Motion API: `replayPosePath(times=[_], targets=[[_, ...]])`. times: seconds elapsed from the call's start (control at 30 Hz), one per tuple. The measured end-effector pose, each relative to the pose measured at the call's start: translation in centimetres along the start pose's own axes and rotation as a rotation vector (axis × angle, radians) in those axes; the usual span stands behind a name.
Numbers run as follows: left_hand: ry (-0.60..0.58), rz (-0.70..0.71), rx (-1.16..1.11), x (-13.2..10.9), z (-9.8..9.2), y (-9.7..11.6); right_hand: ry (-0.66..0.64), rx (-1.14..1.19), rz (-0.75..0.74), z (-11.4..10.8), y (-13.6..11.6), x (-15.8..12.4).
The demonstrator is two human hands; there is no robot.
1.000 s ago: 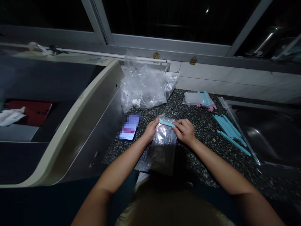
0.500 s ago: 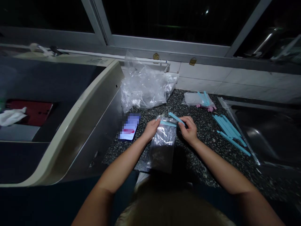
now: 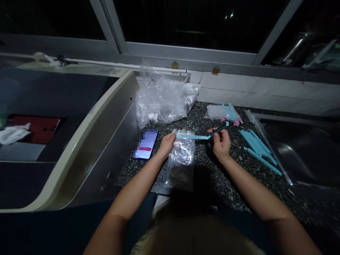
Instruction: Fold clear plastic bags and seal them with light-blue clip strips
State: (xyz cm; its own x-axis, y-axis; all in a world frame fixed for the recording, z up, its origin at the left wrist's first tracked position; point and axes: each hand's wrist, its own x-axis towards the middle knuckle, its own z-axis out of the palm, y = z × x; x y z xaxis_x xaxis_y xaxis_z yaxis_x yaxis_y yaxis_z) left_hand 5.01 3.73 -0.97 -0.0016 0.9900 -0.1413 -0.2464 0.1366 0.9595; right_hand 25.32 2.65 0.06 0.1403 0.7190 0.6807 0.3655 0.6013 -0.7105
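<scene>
Left hand pinches, right hand grips, one long light-blue hinged plastic clip; the flat clear plastic bag could slip should the left pinch loosen.

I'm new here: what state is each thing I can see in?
Blue clip: open, its arms spread at the hinge.
Left hand: closed on one end of the clip.
Right hand: closed on the clip's other arm.
Small clear bag: creased; whether sealed, cannot tell.
Phone: screen lit.
Large plastic bag: crumpled.
Loose blue strips: bunched beside the sink.
Tissue: crumpled.
</scene>
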Motion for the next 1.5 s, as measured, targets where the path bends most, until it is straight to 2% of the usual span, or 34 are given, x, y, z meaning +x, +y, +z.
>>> replayPosePath(times=[0.17, 0.4, 0.77, 0.93, 1.03, 1.13, 1.27, 1.37, 1.5], targets=[[0.038, 0.006, 0.0, 0.2, -0.2, -0.1, 0.029, 0.027, 0.034, -0.6, -0.3, 0.1], [0.061, 0.005, -0.023, 0.1, -0.2, 0.2, 0.08, 0.092, 0.006, -0.8, -0.4, 0.1], [0.115, -0.017, -0.051, 0.5, -0.6, -0.1, 0.114, 0.203, 0.133, -0.9, 0.3, -0.1], [0.116, -0.039, -0.025, 0.4, -0.5, -0.1, 0.102, 0.233, 0.137, -0.8, 0.8, -0.4], [0.075, -0.002, 0.016, 0.3, -0.5, 0.0, 0.041, 0.195, 0.105, -0.9, 1.1, -0.5], [0.02, 0.068, 0.093, 0.3, -1.0, 0.2, -0.113, 0.044, 0.095, -0.6, 1.2, -0.3], [0.093, 0.156, 0.216, 0.9, -2.6, 0.4, -0.33, -0.074, 0.104, 0.5, 1.4, 0.1], [0.161, 0.204, 0.297, 1.7, -3.9, 0.2, -0.38, -0.034, 0.196, 1.3, 1.7, 0.1], [0.147, 0.151, 0.35, 2.4, -4.5, -0.2, -0.403, 0.101, 0.398, 1.8, 2.1, -0.2]])
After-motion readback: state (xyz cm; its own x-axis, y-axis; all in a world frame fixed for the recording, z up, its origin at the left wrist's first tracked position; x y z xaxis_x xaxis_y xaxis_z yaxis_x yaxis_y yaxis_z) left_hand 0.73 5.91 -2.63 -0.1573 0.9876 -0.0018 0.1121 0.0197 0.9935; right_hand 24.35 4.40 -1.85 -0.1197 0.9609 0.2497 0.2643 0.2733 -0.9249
